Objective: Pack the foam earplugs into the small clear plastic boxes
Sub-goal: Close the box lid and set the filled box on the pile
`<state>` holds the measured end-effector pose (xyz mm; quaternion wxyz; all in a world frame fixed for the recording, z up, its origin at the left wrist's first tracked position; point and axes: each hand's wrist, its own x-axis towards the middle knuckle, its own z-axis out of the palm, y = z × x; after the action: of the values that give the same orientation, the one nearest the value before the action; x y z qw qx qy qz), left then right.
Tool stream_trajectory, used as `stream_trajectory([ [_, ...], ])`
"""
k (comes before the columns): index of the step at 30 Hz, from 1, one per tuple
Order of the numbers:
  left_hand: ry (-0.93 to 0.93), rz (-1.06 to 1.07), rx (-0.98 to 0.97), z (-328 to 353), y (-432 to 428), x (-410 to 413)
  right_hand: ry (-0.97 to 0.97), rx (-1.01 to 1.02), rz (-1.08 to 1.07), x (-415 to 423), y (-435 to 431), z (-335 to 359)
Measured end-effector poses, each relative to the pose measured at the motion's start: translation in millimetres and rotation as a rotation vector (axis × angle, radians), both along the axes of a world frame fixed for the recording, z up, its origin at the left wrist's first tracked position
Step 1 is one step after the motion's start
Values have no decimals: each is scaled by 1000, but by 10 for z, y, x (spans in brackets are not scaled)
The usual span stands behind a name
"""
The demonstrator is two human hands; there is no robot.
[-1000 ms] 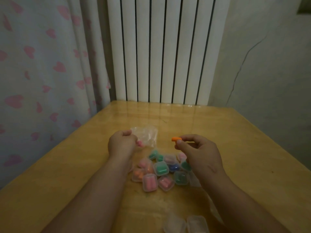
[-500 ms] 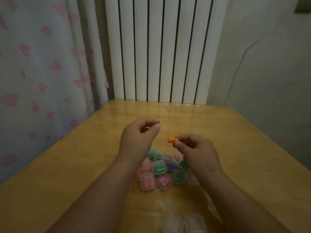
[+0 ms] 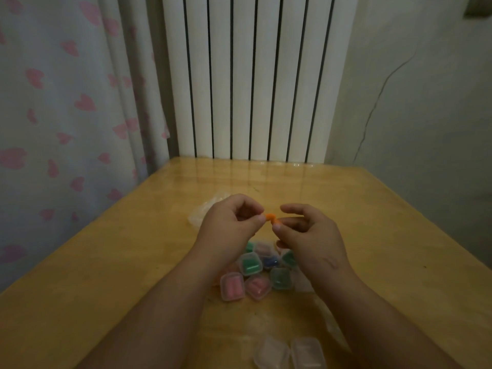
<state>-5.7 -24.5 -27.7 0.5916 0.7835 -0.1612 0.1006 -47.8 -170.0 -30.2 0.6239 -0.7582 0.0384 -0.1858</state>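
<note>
Table (image 3: 106,262) under my arms. My left hand (image 3: 231,225) and right hand (image 3: 308,235) raised mid-table, close together. Filled boxes (image 3: 250,265) clustered below my wrists. Bag (image 3: 205,211) far left of hands. Empty box (image 3: 290,354) open at near edge. 1 orange earplug (image 3: 271,218): pinched in right fingertips; left fingers curled, thumb touching it, grip unclear.

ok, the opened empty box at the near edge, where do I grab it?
Come from above, grip one half of the opened clear box across its outer walls: it lies flat, halves side by side, apart from the filled boxes.
</note>
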Motion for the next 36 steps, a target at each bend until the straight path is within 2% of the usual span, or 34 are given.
stream_trajectory([
  [6, 142, -22, -141, -15, -16, 24, 31, 34, 3, -35, 2, 49],
  [9, 175, -38, -182, -17, -20, 18, 14, -67, -9, -46, -3, 46],
  [12, 169, -41, -171, -22, -15, 15, 43, -76, -1, -53, -6, 54],
  [18, 144, -60, -134, -36, -21, 17, 85, 31, 30, -31, 5, 49],
  [23, 146, -70, -126, -56, -21, 28, 97, 0, 42, -46, 0, 41],
  [30, 149, -67, -119, -47, -20, 18, 89, 115, 124, -64, 12, 63],
  [36, 134, -95, -58, -14, -8, -5, 62, 104, 66, -42, -7, 63],
])
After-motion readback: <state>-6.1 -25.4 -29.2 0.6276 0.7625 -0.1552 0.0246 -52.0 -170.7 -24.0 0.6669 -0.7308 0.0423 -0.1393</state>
